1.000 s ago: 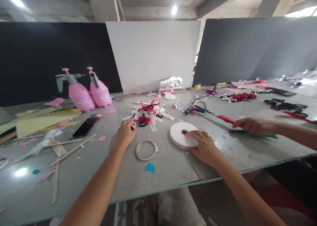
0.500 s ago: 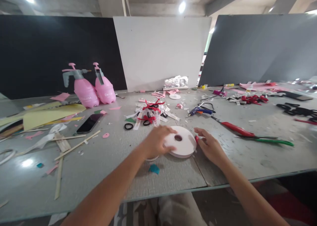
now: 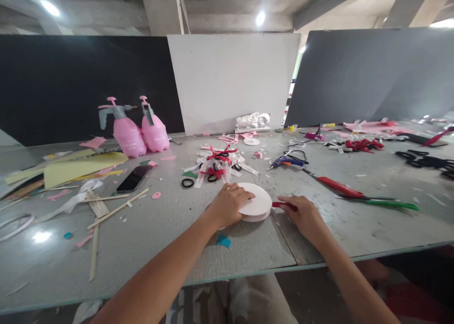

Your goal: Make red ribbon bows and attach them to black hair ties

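A white ribbon spool (image 3: pixel 256 200) lies near the table's front edge, tilted a little. My left hand (image 3: pixel 232 205) is closed on its left side, with fingers over the top face. From the spool's right side a short piece of red ribbon (image 3: pixel 277 204) runs out, its end pinched in my right hand (image 3: pixel 300 214). Just beyond the spool sits a pile of red and white ribbon bows (image 3: pixel 220 165), with black hair ties (image 3: pixel 187 183) among and beside them. Another round white item lies partly hidden under my left hand.
On the right lie scissors with red and green handles (image 3: pixel 376 199), a blue glue gun (image 3: pixel 288 161) and black bands (image 3: pixel 425 161). To the left are a phone (image 3: pixel 133 179), wooden sticks (image 3: pixel 117 209), yellow paper (image 3: pixel 81 168) and two pink spray bottles (image 3: pixel 129 137). Foil (image 3: pixel 252 121) stands at the back.
My right hand has moved slightly right and down, drawing out more red ribbon from the spool. The spool has tilted and shifted a little left under my left hand.
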The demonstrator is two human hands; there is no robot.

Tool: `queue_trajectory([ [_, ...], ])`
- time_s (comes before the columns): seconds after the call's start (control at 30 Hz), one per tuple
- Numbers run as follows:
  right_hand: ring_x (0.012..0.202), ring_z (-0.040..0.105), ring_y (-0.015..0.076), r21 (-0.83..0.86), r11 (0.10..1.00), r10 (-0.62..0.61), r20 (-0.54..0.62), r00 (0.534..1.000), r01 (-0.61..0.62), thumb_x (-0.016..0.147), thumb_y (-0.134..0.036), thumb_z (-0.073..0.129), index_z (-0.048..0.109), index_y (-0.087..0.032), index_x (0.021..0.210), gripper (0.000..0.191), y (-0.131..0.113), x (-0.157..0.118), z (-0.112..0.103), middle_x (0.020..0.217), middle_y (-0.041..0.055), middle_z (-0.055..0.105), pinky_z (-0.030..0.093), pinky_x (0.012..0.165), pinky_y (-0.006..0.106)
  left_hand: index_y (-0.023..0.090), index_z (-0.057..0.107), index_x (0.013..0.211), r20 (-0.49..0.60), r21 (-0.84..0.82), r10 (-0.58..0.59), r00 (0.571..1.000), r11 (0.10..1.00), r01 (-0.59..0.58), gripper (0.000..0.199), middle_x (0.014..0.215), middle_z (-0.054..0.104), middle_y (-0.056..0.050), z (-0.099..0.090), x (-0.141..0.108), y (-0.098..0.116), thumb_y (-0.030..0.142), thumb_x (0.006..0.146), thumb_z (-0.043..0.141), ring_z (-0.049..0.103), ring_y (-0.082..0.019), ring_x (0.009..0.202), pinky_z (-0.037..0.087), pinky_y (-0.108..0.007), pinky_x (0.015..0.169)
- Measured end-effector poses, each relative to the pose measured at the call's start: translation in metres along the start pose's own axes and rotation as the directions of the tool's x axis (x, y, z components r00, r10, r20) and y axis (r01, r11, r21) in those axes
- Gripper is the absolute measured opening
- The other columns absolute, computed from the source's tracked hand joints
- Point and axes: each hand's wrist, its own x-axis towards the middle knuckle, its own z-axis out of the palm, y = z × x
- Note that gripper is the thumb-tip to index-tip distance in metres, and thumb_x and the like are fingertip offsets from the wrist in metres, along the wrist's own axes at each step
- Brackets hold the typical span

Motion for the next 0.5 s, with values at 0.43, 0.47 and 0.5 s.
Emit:
queue_trajectory([
  [0.43, 0.082, 0.059, 0.0211, -0.041, 0.997, -0.076, -0.205, 0.976, 0.069, 0.091, -0.041, 0.053, 0.068, -0.026, 0.089, 0.021, -0.017, -0.065, -0.056, 0.083, 0.0038, 0.065, 0.045, 0.078, 0.035, 0.026, 0.055, 0.128, 0.031, 0.093, -0.065, 0.997, 0.994, 0.062, 0.080, 0.117, 0.066, -0.009, -0.003, -0.002, -0.001, 0.080, 0.071, 0.050, 0.049, -0.033, 0.112, 0.023, -0.052, 0.102],
  [0.47, 0.082, 0.060, 0.0209, -0.061, 0.997, -0.050, -0.229, 0.972, 0.037, 0.091, -0.042, 0.052, 0.067, -0.027, 0.089, 0.021, -0.015, -0.070, -0.064, 0.084, 0.0031, 0.065, 0.046, 0.076, 0.034, 0.026, 0.054, 0.130, 0.037, 0.098, -0.075, 0.997, 0.993, 0.071, 0.080, 0.118, 0.065, -0.009, -0.005, -0.002, -0.004, 0.080, 0.070, 0.050, 0.048, -0.033, 0.112, 0.022, -0.051, 0.103],
  [0.5, 0.082, 0.061, 0.0207, -0.083, 0.997, -0.018, -0.257, 0.966, -0.004, 0.090, -0.044, 0.051, 0.067, -0.029, 0.089, 0.022, -0.012, -0.074, -0.071, 0.085, 0.0022, 0.065, 0.047, 0.074, 0.033, 0.027, 0.053, 0.130, 0.038, 0.103, -0.093, 0.995, 0.991, 0.088, 0.081, 0.119, 0.065, -0.009, -0.007, -0.003, -0.007, 0.080, 0.070, 0.050, 0.048, -0.033, 0.112, 0.023, -0.051, 0.102],
])
